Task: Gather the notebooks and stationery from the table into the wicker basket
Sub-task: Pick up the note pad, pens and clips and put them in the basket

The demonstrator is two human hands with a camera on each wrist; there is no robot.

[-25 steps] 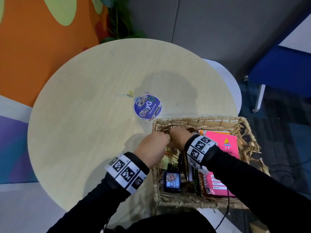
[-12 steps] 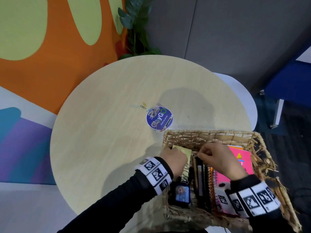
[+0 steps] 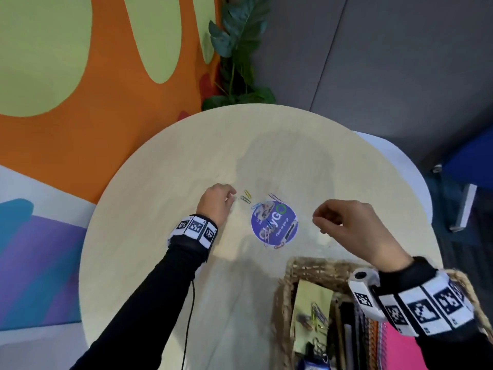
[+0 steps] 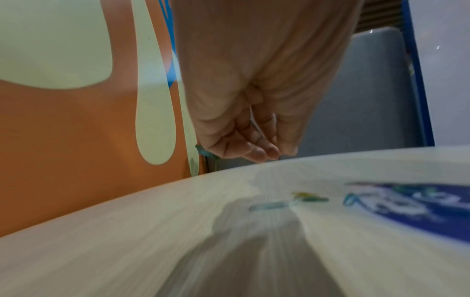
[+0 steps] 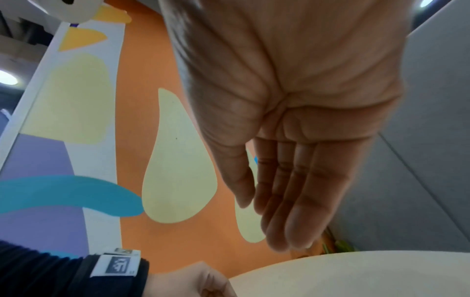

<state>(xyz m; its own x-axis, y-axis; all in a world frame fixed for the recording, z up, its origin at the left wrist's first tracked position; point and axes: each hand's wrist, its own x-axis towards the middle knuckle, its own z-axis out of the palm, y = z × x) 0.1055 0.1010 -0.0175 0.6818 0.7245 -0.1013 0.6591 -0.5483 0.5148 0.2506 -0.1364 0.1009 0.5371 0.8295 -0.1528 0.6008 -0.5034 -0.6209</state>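
While left hand curls empty by paper clips, right hand hovers relaxed.

Both arms were covered by long black sleeves, the left sleeve and the right sleeve reaching the wrists. Each wrist wore a band of white square tiles printed with black pixel markers, the left band and the right band. A thin black cable hung beneath the left forearm. The hands were bare.
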